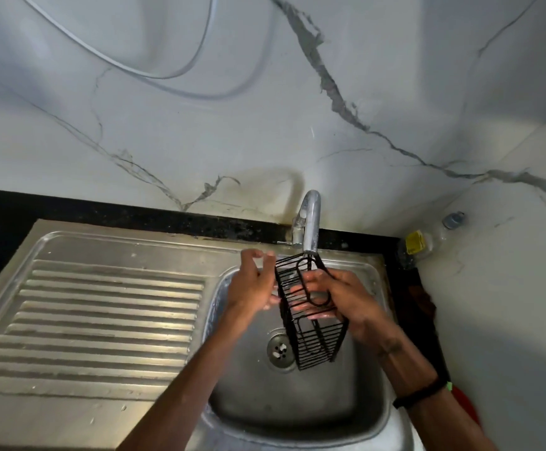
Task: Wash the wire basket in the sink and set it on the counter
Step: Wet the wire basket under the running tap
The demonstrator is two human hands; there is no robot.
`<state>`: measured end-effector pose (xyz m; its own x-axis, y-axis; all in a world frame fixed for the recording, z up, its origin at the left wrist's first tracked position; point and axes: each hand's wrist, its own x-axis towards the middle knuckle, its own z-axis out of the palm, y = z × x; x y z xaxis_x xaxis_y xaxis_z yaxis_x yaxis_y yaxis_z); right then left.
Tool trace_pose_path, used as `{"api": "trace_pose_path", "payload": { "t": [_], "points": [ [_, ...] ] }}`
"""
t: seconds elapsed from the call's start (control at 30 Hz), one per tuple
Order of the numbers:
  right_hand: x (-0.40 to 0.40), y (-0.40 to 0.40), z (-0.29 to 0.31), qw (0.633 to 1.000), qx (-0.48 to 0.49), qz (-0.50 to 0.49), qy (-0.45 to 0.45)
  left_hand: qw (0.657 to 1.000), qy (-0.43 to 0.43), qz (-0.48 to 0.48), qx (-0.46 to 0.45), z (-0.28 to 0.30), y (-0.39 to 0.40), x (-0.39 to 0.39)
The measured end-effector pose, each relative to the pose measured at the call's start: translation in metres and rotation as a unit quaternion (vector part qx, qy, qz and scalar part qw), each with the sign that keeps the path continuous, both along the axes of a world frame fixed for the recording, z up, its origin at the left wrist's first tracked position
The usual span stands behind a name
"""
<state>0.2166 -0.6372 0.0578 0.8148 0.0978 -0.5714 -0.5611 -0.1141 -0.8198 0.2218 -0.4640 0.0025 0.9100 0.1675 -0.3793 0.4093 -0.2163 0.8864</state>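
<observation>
Head view looks down on a steel sink (367, 415) with a ribbed draining board (102, 320) to its left, set in a black counter (69, 206) against a marble-patterned wall (265, 92). Held above the basin, under the spout of the chrome tap (310, 222), is the black wire basket (317, 336), tilted so that its upper end sits just below the spout and its lower end hangs over the bowl near the drain (280, 349). The right hand (340, 297) grips the basket about its middle, the fingers curled round the wires, with a dark band on that wrist. The left hand (252, 284) is just beside the basket's left side, its fingers spread and loosely bent near the top rim; whether they touch the wire I cannot tell. In the counter's far right corner a clear bottle (428, 242) with a yellow label and a blue cap leans against the wall. A pale hose (154, 73) loops across the wall above.
</observation>
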Motion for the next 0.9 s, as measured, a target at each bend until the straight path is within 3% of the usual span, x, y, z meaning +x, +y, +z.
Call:
{"api": "trace_pose_path", "payload": {
  "t": [0.07,0.23,0.37,0.5,0.63,0.73,0.9],
  "points": [
    [0.001,-0.009,0.002,1.0,0.008,-0.023,0.01,0.999,-0.007,-0.003,0.034,-0.006,0.006,0.015],
    [-0.001,-0.02,0.002,0.998,0.039,-0.038,0.024,0.991,0.084,-0.009,-0.106,-0.046,-0.007,0.064],
    [0.001,-0.023,-0.002,0.998,0.031,-0.043,0.028,0.963,0.164,0.05,-0.208,-0.081,-0.026,0.097],
    [0.004,-0.027,-0.005,0.999,0.012,-0.044,0.025,0.954,0.142,0.088,-0.25,-0.085,-0.038,0.102],
    [0.006,-0.03,-0.01,0.999,-0.003,-0.025,0.023,0.959,0.043,0.082,-0.269,-0.071,-0.043,0.081],
    [0.006,-0.035,-0.011,0.999,-0.005,-0.022,0.022,0.955,-0.006,0.003,-0.296,-0.073,-0.042,0.08],
    [0.005,-0.042,-0.009,1.0,-0.013,-0.008,0.016,0.961,0.034,-0.103,-0.256,-0.059,-0.039,0.081]
  ]
}}
